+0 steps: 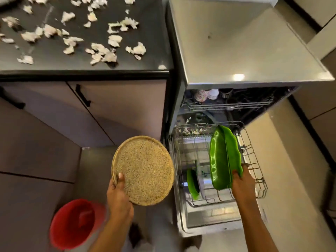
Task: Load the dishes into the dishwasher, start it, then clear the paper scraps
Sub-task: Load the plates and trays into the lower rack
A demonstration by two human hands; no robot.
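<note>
My left hand [119,191] grips a round speckled tan plate [145,170] by its near edge, held left of the open dishwasher [254,82]. My right hand [242,184] holds a long green leaf-shaped dish [222,157] on edge over the pulled-out lower rack [254,155]. A smaller green dish [193,182] stands upright in that rack. Cups [206,94] sit in the upper rack. Several white paper scraps [101,50] lie scattered over the dark countertop [45,51] at the top left.
A red bucket [72,222] stands on the floor at the lower left. Grey cabinet doors with a black handle [82,95] run under the countertop. The dishwasher door [209,219] lies open below the rack. Beige floor tiles lie to the right.
</note>
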